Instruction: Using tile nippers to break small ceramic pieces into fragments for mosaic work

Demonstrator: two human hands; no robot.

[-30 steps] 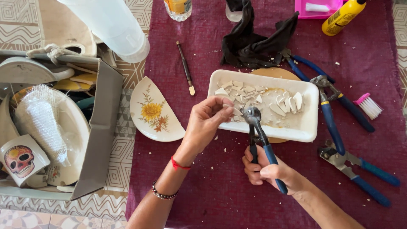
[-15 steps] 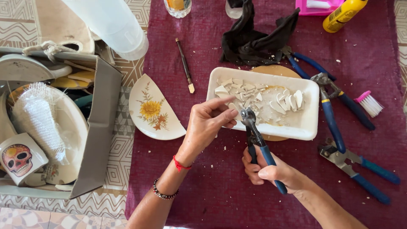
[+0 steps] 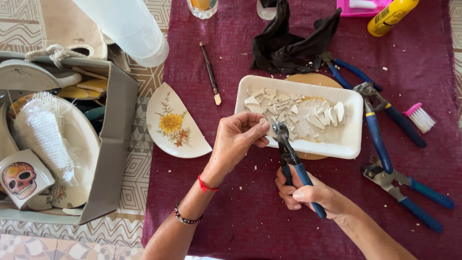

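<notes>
I see my left hand (image 3: 237,142) pinching a ceramic shard (image 3: 263,122) at the wheeled nippers (image 3: 288,156); right hand (image 3: 308,195) squeezes the handles; white tray (image 3: 353,144) beyond the fingertips part-filled, half plate (image 3: 174,123) uncut.

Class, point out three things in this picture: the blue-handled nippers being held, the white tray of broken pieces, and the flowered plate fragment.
Blue-handled wheeled nippers (image 3: 294,169): head view, on the upper handle.
White rectangular tray of pale broken pieces (image 3: 353,139): head view, on its right rim.
Cream plate fragment with yellow flower (image 3: 172,123): head view, on the flower.
</notes>
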